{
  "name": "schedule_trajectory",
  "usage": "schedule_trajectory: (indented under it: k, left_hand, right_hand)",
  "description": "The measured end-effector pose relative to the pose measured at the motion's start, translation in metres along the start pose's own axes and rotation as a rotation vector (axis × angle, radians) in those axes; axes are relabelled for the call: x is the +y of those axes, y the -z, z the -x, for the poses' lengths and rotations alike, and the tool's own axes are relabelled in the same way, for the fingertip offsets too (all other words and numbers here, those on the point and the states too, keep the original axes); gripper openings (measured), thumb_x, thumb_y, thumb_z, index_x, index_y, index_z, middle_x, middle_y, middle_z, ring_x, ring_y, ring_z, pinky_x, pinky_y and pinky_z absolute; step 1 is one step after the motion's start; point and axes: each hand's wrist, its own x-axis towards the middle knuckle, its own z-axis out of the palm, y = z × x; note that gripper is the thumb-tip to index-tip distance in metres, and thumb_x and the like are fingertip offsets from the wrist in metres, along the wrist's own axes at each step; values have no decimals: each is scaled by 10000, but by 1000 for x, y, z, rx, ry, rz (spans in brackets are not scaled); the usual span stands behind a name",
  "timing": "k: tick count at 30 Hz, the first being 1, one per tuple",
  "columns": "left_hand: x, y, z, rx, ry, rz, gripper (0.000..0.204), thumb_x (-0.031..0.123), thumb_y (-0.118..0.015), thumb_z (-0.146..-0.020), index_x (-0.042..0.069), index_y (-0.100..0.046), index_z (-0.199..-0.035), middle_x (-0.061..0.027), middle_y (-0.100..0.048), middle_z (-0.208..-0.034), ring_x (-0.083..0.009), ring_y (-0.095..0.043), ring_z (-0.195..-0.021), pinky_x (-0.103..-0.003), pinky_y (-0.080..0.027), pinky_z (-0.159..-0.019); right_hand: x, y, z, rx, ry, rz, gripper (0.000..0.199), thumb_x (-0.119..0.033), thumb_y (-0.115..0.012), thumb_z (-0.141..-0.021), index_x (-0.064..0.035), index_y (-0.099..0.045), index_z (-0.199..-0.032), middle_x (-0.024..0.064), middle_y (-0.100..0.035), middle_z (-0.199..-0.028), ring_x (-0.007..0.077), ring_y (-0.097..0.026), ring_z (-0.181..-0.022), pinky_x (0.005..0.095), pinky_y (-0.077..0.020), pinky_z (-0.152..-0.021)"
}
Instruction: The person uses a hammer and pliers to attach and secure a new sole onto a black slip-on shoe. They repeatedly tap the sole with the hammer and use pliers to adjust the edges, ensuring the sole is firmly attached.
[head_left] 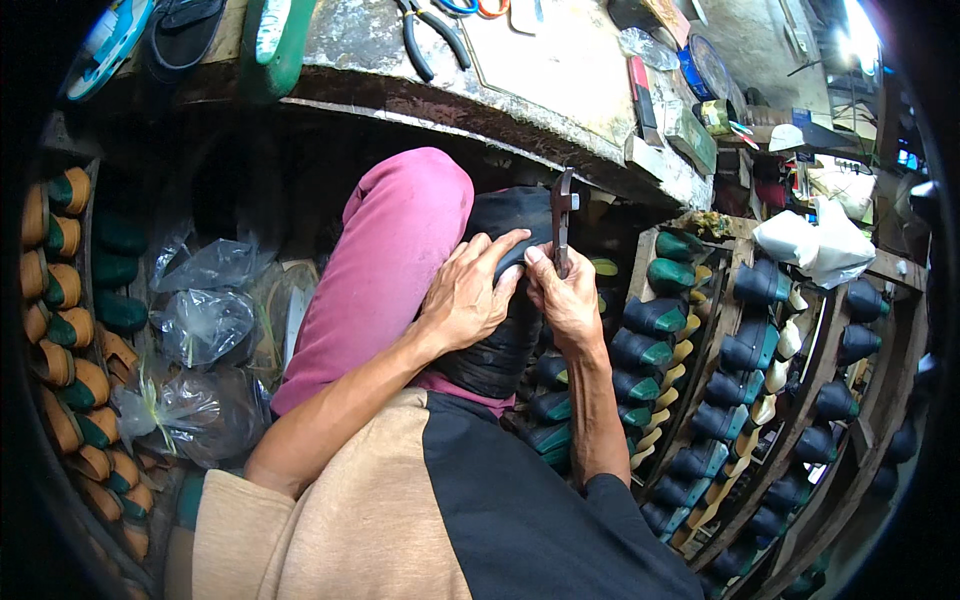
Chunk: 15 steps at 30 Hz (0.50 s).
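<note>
**Ana:** Head view first: what is each hand doing?

**Ben:** The left hand (468, 295) lies spread over the black leather shoe upper (505, 300), fingers curled round its top and pressing it down on the lap, against the pink trouser knee (390, 260). The right hand (565, 300) is closed round the lower handles of a pair of dark metal lasting pincers (562, 220), which stand upright just beyond the thumb. Whether the pincer head bites the leather I cannot tell.

**Ana:** Where might it go wrong?

**Ben:** My guess is a slip. The left fingertips sit right beside the tool, touching-close, so if the pincers jump off the leather they could nip or strike those fingers. The shoe also rests on a rounded knee (not a flat seat), so a hard pull may roll it out from under the palm.

**Ana:** And room to move?

**Ben:** Tight. Just above the grip runs the worn edge of the grey stone workbench (520, 110); a raised pincer head would meet it soon. To the right of the grip, wooden racks of dark blue and green shoe lasts (700, 350) stand near the elbow. Left of the grip, past the knee, lie clear plastic bags (200, 320) and further orange and green lasts (70, 300), well apart. Freest room is toward the body.
</note>
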Motion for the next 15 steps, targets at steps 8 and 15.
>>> schedule_trajectory:
  k: [8,15]
  left_hand:
    - [-10,-2,-6,49,-47,-13,527,169,-671,-1095,162,-616,-1619,-197,-655,-1125,-418,-680,-1101,-523,-563,-1010]
    - [-12,2,-6,2,-14,56,518,183,-656,-1098,120,-618,-1611,-222,-656,-1152,-441,-674,-1126,-540,-559,-1042]
  right_hand:
    - [6,-4,-11,4,102,186,232,-238,-799,-1125,-48,-708,-1026,-48,-608,-767,34,-489,-625,242,-353,-551]
    - [-6,-6,-3,14,53,205,220,-224,-815,-1107,-43,-714,-1032,-41,-622,-809,44,-498,-655,261,-369,-587]
